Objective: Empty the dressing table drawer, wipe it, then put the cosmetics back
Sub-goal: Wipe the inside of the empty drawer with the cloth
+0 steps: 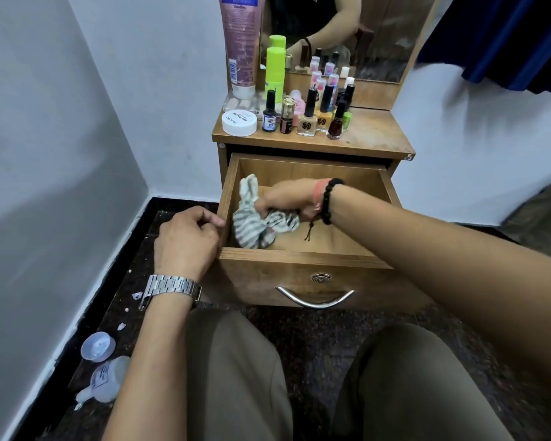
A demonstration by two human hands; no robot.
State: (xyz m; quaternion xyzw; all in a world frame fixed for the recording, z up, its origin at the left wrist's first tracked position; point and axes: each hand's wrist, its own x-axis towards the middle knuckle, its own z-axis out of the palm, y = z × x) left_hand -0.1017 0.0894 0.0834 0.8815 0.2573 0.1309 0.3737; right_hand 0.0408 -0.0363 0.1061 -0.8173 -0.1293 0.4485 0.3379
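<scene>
The wooden drawer (303, 259) of the dressing table stands pulled out, with nothing in it but a cloth. My right hand (288, 198) is inside it, shut on a grey-and-white striped cloth (255, 222) pressed into the drawer's left half. My left hand (188, 240) rests against the drawer's outer left side, fingers curled at its rim. On the table top (372, 132) stand the cosmetics: several nail polish bottles (307, 117), a white jar (239, 122), a green bottle (275, 73) and a tall pink lotion tube (240, 43).
A mirror (347, 33) rises behind the cosmetics. White walls form a corner at the left. On the dark floor at lower left lie a small plastic bottle (104, 381) and a round cap (97, 345). My knees sit below the drawer front. A blue curtain (506, 36) hangs upper right.
</scene>
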